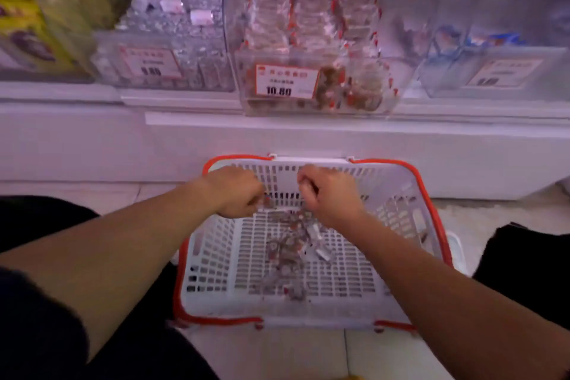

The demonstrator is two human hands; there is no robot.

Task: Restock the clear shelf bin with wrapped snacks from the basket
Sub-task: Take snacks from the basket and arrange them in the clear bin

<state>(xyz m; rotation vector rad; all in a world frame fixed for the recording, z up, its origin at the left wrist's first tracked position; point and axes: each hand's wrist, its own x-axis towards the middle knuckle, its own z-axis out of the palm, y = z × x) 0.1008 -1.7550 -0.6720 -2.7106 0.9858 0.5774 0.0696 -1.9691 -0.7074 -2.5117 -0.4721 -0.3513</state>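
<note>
Your left hand (239,193) and right hand (328,194), both curled around wrapped snacks (296,244) inside the basket (308,321), should gather full handfuls before lifting to the clear shelf bin (317,102) above it.

Dim purplish light, soft motion blur throughout, wide-angle bending at edges

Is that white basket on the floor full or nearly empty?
Nearly empty: the basket holds a few wrapped snacks, its slotted bottom mostly bare.

Motion blur hides what each curled grip holds; the basket's (216,259) loose wrapped snacks (296,244) smear together.
</note>
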